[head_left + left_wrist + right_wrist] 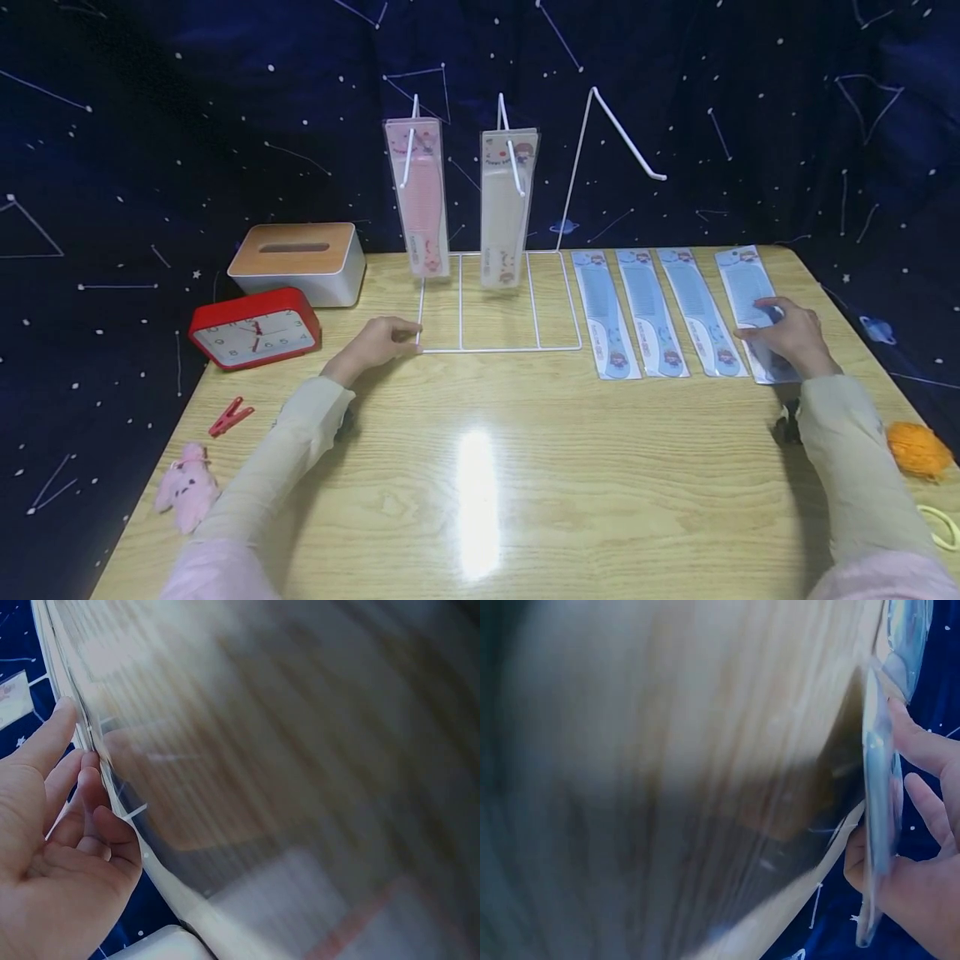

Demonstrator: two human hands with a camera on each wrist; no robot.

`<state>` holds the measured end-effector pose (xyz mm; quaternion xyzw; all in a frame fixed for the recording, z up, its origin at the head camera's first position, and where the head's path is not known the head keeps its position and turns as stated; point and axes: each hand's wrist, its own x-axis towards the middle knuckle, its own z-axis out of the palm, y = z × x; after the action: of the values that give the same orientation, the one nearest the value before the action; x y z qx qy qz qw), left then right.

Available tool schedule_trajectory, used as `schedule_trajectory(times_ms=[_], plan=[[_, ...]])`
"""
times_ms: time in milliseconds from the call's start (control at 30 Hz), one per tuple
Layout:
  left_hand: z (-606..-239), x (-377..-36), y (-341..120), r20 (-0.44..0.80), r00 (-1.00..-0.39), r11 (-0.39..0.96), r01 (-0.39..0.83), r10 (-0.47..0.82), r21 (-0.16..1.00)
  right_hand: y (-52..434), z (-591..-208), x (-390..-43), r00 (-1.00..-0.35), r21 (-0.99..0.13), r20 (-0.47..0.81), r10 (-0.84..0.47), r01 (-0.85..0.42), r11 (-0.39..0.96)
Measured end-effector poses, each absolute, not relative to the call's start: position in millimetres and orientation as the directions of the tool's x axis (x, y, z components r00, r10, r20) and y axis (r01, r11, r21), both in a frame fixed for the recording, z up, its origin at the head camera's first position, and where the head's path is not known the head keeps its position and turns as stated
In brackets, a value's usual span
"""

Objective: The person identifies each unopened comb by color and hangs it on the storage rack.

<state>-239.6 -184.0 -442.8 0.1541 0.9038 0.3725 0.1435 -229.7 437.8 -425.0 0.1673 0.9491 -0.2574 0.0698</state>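
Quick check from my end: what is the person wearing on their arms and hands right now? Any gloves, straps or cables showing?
Both arms wear long, loose, pale beige-green fabric sleeves reaching the wrists, with pale pink fabric nearer the body. The left hand and right hand are bare: no gloves or rings show. A small dark object sits under each wrist, at the left sleeve and right sleeve; what it is cannot be told. No cables show.

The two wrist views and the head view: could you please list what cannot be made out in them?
- Left wrist view: the wooden table is motion-blurred; the left hand covers part of the white wire rack.
- Right wrist view: the table is blurred; the right hand hides part of the blue packaged comb.
- Head view: print on the hanging pink comb packet is too small; the right sleeve hides a small dark object.
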Motion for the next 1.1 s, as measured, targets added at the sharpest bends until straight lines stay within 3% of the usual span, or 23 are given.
schedule_trajectory(times_ms=[133,367,633,867,1100], plan=[[-441,-238,-183,-0.156,-0.912,0.675,0.157,0.379,0.721,437,-424,-227,-0.941,-0.503,-0.204,0.270,0.337,0.796],[-440,-237,-182,-0.156,-0.913,0.680,0.158,0.377,0.716,424,-412,-216,-0.971,-0.592,-0.009,0.239,0.197,0.781],[-439,-237,-182,-0.145,-0.914,0.671,0.164,0.379,0.723,380,-386,-188,-0.967,-0.665,0.105,0.234,0.107,0.739],[-439,-237,-183,-0.143,-0.912,0.668,0.167,0.384,0.725,338,-364,-153,-0.949,-0.783,0.251,0.189,-0.084,0.616],[-440,-238,-184,-0.137,-0.914,0.667,0.171,0.383,0.725,297,-340,-120,-0.897,-0.817,0.415,0.154,-0.293,0.497]])
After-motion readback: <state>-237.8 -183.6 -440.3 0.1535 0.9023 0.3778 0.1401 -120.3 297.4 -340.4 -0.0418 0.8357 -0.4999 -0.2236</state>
